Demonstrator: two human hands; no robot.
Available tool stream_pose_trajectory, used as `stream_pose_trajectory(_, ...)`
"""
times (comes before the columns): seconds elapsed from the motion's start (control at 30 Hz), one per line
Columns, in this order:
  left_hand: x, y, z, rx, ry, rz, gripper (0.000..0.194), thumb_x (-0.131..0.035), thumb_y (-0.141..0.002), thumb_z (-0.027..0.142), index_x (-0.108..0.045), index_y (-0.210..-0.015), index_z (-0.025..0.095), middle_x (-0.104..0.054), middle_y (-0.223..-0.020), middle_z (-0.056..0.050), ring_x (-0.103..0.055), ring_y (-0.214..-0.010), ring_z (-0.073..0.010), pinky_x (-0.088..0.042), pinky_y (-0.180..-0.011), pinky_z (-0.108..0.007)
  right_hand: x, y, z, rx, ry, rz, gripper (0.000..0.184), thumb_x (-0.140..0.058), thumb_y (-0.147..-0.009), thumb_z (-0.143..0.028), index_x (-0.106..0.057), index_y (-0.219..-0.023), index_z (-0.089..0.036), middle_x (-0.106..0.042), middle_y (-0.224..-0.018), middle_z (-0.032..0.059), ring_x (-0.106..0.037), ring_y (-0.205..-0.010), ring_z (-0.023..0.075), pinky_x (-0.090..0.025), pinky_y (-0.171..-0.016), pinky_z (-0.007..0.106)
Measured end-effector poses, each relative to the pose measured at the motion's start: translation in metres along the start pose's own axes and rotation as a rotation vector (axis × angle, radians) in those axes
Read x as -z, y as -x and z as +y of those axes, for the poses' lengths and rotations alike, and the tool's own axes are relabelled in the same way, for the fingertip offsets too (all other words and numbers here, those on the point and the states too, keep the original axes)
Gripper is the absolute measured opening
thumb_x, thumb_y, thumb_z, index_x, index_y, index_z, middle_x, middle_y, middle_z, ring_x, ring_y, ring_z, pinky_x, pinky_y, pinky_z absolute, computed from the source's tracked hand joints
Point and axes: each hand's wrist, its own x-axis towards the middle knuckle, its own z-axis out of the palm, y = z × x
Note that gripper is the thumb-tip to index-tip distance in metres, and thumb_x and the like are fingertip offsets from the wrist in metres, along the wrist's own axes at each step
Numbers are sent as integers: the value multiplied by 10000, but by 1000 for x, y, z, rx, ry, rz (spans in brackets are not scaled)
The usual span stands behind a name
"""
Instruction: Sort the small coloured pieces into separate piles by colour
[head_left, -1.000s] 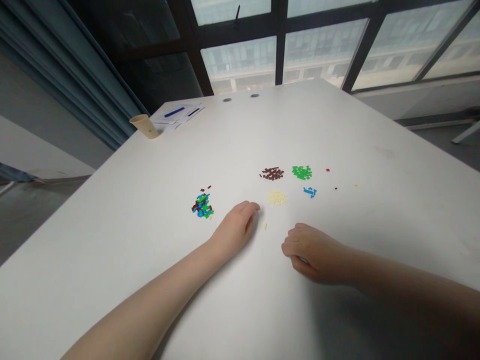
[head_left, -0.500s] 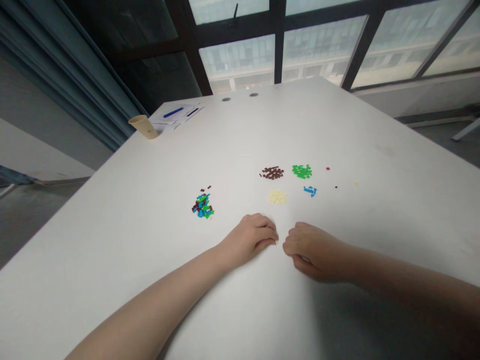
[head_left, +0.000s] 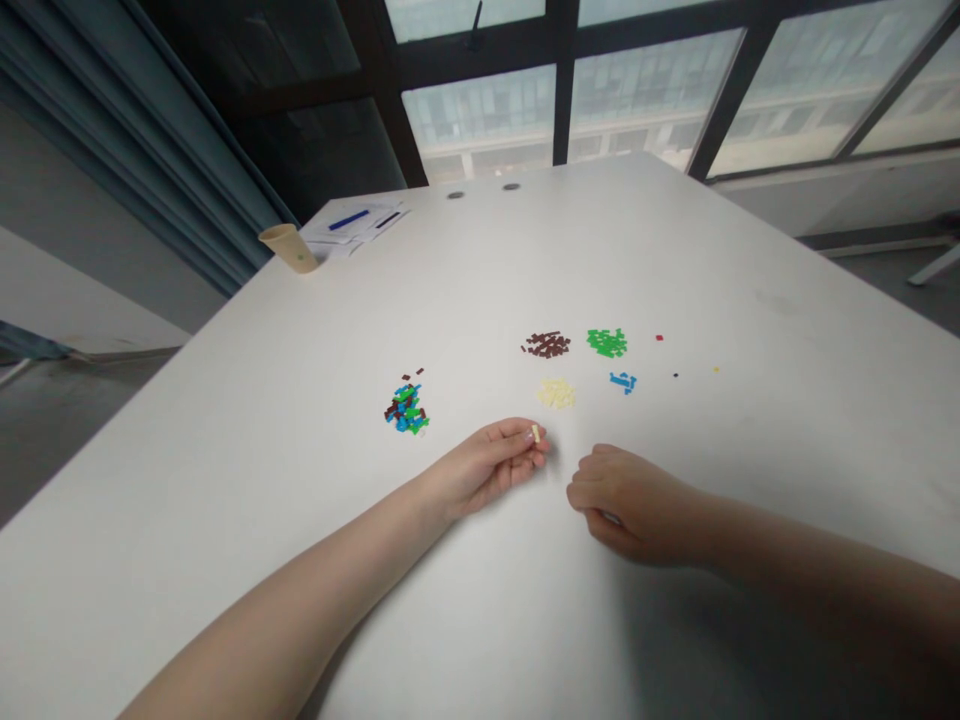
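The small bricks look like hard, smooth plastic: the mixed pile (head_left: 407,408) and the green pile (head_left: 607,343) look slightly shiny, while the brown pile (head_left: 547,345) and the cream pile (head_left: 556,393) appear duller. The pale yellow piece (head_left: 536,434) also seems to be smooth plastic. The table (head_left: 480,260) has a smooth, satin finish with a faint sheen. The cup (head_left: 291,248) looks like matt paper, the pen (head_left: 349,220) like plastic. The curtain (head_left: 150,130) is soft, matt cloth; clear glass (head_left: 487,115) sits in dark, metal-looking window frames (head_left: 562,110).
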Motion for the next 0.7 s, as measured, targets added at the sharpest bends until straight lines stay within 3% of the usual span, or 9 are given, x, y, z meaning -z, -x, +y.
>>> stream_pose_trajectory(0.2, 3, -1, 0, 21, 69, 11, 175, -587, -757, 94, -608, -930, 109, -622, -754, -29, -607, -652, -58, -490, -637, -121, -1, 0, 1, 4, 5, 0, 120, -397, -711, -140, -386, -600, -184, -467, -585, -6, -347, -588, 127, -280, -646, 272)
stream_pose_trajectory(0.47, 3, -1, -1, 38, 48, -9, 107, -629, -730, 132, -616, -828, 91, -625, -732, -30, -602, -613, -55, -486, -603, -120, -2, 1, 1, 29, -13, 46, 139, -412, -717, -126, -400, -592, -184, -455, -566, -15, -350, -570, 120, -307, -644, 275)
stream_pose_trajectory(0.53, 1, 0, 0, 46, 30, -12, 113, -646, -716, 144, -608, -811, 95, -621, -717, -25, -595, -605, -54, -477, -594, -121, -3, 1, 1, 24, -53, 145, 137, -414, -741, -127, -432, -619, -186, -456, -576, -12, -368, -576, 121, -316, -611, 265)
stream_pose_trajectory(0.7, -1, 2, -4, 110, -115, -78, 162, -670, -696, 181, -578, -813, 119, -619, -699, -15, -585, -592, -57, -461, -592, -152, -4, 2, 4, 10, -229, 614, 116, -485, -799, -179, -537, -902, -175, -532, -730, 29, -470, -676, 129, -379, -617, 252)
